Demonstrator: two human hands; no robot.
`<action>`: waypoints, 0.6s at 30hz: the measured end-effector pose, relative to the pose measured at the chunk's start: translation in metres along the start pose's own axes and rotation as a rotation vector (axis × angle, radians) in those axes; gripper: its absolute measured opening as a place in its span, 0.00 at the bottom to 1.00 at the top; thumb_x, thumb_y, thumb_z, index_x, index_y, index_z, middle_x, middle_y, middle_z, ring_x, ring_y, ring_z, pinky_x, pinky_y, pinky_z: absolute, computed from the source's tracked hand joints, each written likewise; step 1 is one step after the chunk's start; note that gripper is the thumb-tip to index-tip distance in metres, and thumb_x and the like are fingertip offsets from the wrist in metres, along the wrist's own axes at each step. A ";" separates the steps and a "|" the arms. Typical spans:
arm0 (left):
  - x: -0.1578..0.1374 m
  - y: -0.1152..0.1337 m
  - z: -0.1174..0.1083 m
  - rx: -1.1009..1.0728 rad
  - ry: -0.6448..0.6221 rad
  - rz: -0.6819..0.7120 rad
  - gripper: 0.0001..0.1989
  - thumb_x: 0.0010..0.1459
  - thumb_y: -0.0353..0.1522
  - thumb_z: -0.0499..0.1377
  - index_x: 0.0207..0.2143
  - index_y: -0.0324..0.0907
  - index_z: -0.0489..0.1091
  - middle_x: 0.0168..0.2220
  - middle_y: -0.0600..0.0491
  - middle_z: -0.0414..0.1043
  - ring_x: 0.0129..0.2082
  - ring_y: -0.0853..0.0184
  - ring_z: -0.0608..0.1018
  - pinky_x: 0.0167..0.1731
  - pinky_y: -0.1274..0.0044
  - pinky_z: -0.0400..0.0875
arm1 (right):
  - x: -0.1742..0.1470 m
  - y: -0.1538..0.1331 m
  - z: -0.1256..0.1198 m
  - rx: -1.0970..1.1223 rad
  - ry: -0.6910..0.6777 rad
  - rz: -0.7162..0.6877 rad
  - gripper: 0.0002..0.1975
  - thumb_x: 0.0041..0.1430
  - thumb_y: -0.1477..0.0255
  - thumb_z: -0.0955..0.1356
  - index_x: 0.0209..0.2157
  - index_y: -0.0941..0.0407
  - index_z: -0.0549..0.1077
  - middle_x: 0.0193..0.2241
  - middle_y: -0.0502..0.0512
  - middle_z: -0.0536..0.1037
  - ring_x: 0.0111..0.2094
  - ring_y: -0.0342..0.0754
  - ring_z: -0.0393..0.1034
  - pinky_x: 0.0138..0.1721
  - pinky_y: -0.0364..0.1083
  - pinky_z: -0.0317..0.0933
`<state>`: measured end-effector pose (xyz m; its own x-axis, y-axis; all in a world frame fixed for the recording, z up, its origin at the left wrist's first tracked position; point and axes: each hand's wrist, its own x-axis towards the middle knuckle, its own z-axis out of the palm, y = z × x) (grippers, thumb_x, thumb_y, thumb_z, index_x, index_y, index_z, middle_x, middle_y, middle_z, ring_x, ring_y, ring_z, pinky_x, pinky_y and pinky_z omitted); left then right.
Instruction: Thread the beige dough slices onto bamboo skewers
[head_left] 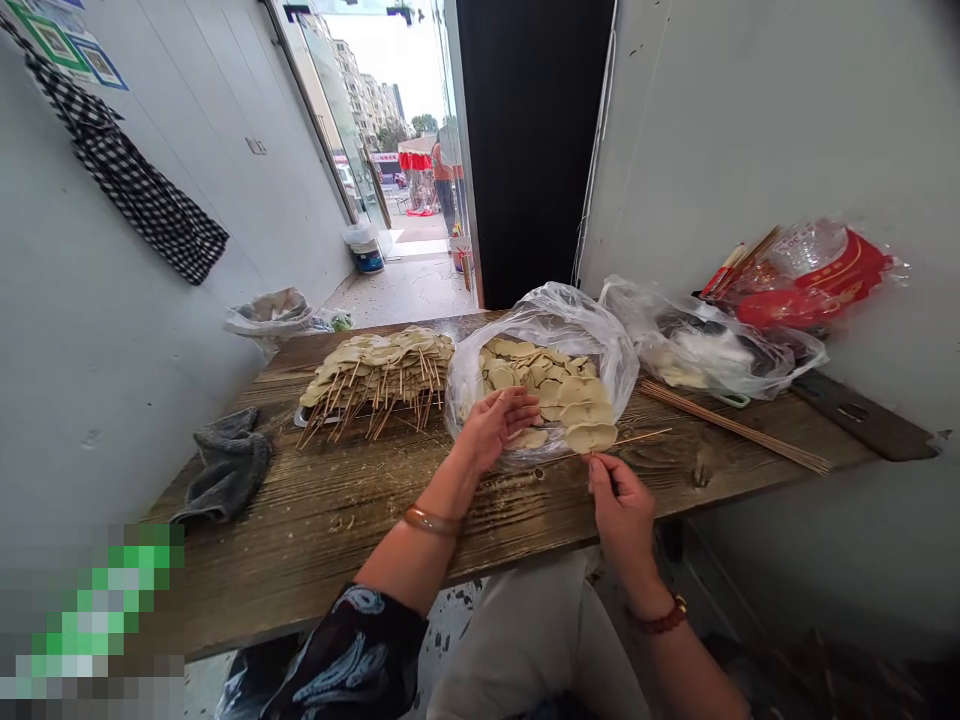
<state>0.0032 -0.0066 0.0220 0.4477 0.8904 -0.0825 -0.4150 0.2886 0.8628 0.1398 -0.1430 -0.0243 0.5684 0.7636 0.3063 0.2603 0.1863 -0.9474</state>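
Observation:
My right hand (622, 505) pinches the lower end of a skewer threaded with several thin, pale round slices (589, 412), held upright over the near right side of an open clear plastic bag (544, 305). Inside the bag lie many loose pale slices (536, 368). My left hand (496, 428) hovers at the bag's near left edge, fingers stretched out and slightly apart, with nothing plainly gripped. One slice (529, 439) shows just below its fingers. A single bare stick (645, 436) lies on the table behind my right hand.
Left of the bag, a pile of filled skewers (375, 375) rests on a tray. A bundle of bare sticks (735, 425), another plastic bag (705, 345) and a dark flat blade (862, 410) lie right. A grey cloth (229, 465) lies at the table's left edge.

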 end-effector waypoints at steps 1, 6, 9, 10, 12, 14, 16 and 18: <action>0.002 0.001 -0.003 0.014 0.028 0.028 0.17 0.52 0.39 0.62 0.38 0.35 0.70 0.36 0.44 0.76 0.33 0.67 0.79 0.37 0.75 0.72 | -0.001 -0.001 0.001 0.021 0.043 0.013 0.15 0.60 0.62 0.63 0.35 0.59 0.74 0.21 0.49 0.67 0.23 0.43 0.60 0.25 0.41 0.57; 0.015 -0.002 -0.014 0.224 0.125 0.123 0.15 0.51 0.39 0.61 0.36 0.36 0.69 0.32 0.48 0.75 0.28 0.70 0.77 0.34 0.76 0.71 | 0.000 -0.002 0.002 0.037 0.107 0.002 0.16 0.60 0.61 0.63 0.37 0.60 0.74 0.23 0.50 0.70 0.24 0.43 0.61 0.27 0.42 0.58; 0.027 -0.004 -0.013 0.626 0.161 0.199 0.10 0.51 0.34 0.60 0.34 0.38 0.71 0.30 0.50 0.75 0.28 0.70 0.75 0.33 0.76 0.70 | 0.000 -0.001 0.002 0.032 0.078 -0.006 0.17 0.60 0.61 0.63 0.37 0.59 0.74 0.22 0.50 0.69 0.23 0.43 0.61 0.26 0.42 0.58; 0.032 -0.004 -0.011 0.810 0.161 0.235 0.08 0.51 0.32 0.59 0.34 0.38 0.72 0.31 0.50 0.75 0.30 0.68 0.74 0.35 0.76 0.69 | 0.000 -0.001 0.001 0.028 0.068 -0.007 0.17 0.60 0.61 0.62 0.37 0.59 0.74 0.22 0.49 0.69 0.23 0.43 0.61 0.26 0.42 0.57; 0.040 -0.003 -0.005 1.164 0.131 0.313 0.08 0.51 0.29 0.57 0.35 0.40 0.74 0.33 0.49 0.75 0.34 0.66 0.74 0.40 0.74 0.67 | 0.000 0.000 0.000 0.016 0.057 -0.016 0.16 0.61 0.61 0.62 0.37 0.59 0.74 0.22 0.49 0.69 0.24 0.44 0.62 0.27 0.42 0.57; 0.048 -0.002 0.002 1.427 0.076 0.371 0.11 0.53 0.28 0.55 0.37 0.40 0.74 0.37 0.48 0.75 0.39 0.63 0.73 0.43 0.72 0.65 | 0.001 0.001 0.000 0.007 0.057 -0.035 0.16 0.61 0.61 0.62 0.36 0.59 0.74 0.22 0.49 0.69 0.24 0.43 0.62 0.27 0.42 0.57; 0.054 -0.002 0.009 1.596 0.022 0.381 0.12 0.55 0.30 0.53 0.39 0.41 0.74 0.39 0.46 0.74 0.42 0.60 0.73 0.44 0.71 0.64 | 0.001 0.003 0.000 0.010 0.056 -0.050 0.15 0.61 0.62 0.62 0.36 0.59 0.74 0.22 0.49 0.69 0.23 0.43 0.61 0.26 0.41 0.57; 0.058 -0.003 0.014 1.697 -0.017 0.344 0.12 0.55 0.29 0.52 0.38 0.41 0.74 0.40 0.46 0.73 0.45 0.59 0.71 0.46 0.70 0.63 | 0.002 0.006 0.001 0.016 0.051 -0.062 0.15 0.61 0.62 0.62 0.36 0.59 0.74 0.22 0.49 0.69 0.23 0.43 0.61 0.26 0.41 0.57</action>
<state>0.0415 0.0393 0.0220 0.5371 0.8199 0.1981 0.7382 -0.5706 0.3600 0.1419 -0.1401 -0.0293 0.5907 0.7178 0.3686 0.2844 0.2423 -0.9276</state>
